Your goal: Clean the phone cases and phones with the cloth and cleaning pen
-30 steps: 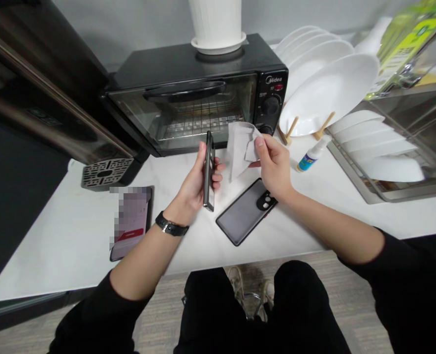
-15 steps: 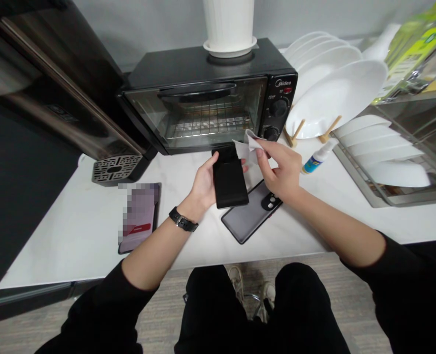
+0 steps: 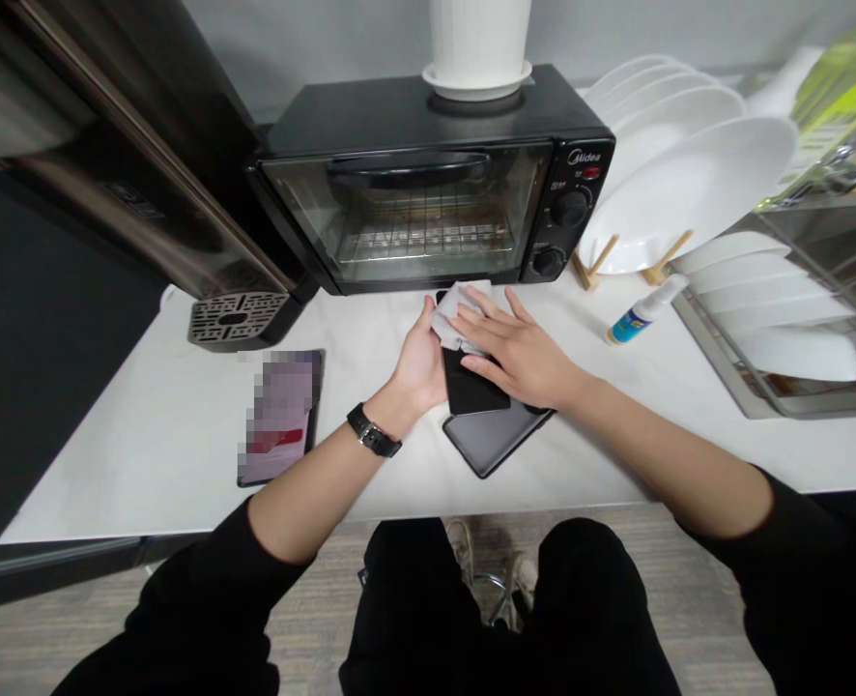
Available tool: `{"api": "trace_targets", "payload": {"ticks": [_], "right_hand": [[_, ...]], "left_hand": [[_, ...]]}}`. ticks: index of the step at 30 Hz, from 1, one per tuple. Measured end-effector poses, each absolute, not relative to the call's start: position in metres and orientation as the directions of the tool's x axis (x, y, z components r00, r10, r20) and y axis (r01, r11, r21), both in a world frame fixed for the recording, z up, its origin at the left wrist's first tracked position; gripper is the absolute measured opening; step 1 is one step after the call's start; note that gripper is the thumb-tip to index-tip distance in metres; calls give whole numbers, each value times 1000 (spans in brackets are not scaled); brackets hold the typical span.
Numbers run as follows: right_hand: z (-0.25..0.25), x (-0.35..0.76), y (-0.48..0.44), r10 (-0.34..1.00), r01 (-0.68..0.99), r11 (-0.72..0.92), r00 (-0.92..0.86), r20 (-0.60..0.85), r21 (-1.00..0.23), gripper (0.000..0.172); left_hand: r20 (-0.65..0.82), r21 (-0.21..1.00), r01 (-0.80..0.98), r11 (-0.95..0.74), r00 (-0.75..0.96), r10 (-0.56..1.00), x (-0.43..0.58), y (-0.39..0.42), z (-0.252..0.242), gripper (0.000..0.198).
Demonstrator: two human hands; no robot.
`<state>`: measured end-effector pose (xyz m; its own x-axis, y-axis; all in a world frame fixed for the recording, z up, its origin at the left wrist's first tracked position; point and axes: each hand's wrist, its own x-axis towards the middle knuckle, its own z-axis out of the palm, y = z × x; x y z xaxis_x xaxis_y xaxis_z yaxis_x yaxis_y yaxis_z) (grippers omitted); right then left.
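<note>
My left hand holds a black phone by its left side, above the white counter. On the phone's upper part lies a light grey cloth, pressed down by the fingers of my right hand, which are spread over it. Partly under the phone and my right hand, a translucent phone case with a black rim rests on the counter. A second phone lies to the left, its screen partly pixelated. A small spray bottle with a blue label is to the right of my right hand.
Behind my hands stands a black toaster oven with a white pot on top. A dark machine with a drip tray is at the left. White plates and a metal rack of bowls occupy the right.
My right hand has lowered the cloth from above the phone's right corner onto its surface and spread its fingers flat. The view has shifted slightly.
</note>
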<state>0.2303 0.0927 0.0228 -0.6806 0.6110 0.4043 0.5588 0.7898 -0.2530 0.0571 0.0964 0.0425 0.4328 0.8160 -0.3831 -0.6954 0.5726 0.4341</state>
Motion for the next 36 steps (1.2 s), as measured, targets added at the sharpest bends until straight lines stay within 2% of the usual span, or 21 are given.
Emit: {"api": "trace_targets", "payload": {"ticks": [4, 7, 9, 11, 16, 19, 23, 27, 32, 34, 36], "right_hand": [[27, 227, 86, 400, 311, 914, -795, 455, -259, 45], [31, 229, 86, 324, 220, 943, -781, 534, -249, 34], [33, 233, 89, 358, 264, 933, -730, 582, -243, 33], [34, 237, 93, 446, 377, 893, -673, 590, -246, 38], [32, 240, 97, 651, 623, 743, -589, 478, -244, 65], [28, 237, 96, 680, 641, 724, -599, 423, -257, 77], [27, 233, 93, 622, 547, 783, -681, 386, -295, 81], [31, 231, 90, 523, 432, 852, -726, 446, -296, 71], [34, 230, 84, 339, 217, 932, -805, 487, -289, 46], [36, 232, 85, 353, 243, 931, -792, 498, -274, 42], [38, 237, 87, 444, 363, 896, -724, 527, -256, 42]], "left_hand": [[-280, 508, -763, 399, 292, 914, 50, 100, 45, 58], [-211, 573, -778, 257, 162, 964, 46, 102, 50, 63], [-200, 589, -775, 230, 136, 970, 45, 103, 52, 64], [-202, 582, -771, 258, 170, 965, 47, 103, 52, 63], [-274, 534, -735, 419, 318, 907, 55, 98, 45, 55], [-338, 504, -697, 510, 384, 859, 60, 95, 43, 57], [-387, 478, -677, 559, 409, 826, 65, 93, 40, 49], [-322, 491, -705, 512, 399, 858, 63, 92, 39, 48], [-210, 519, -766, 379, 316, 925, 51, 94, 44, 61], [-170, 542, -780, 312, 261, 950, 49, 96, 47, 67], [-186, 553, -775, 307, 244, 952, 49, 97, 50, 68]]}}
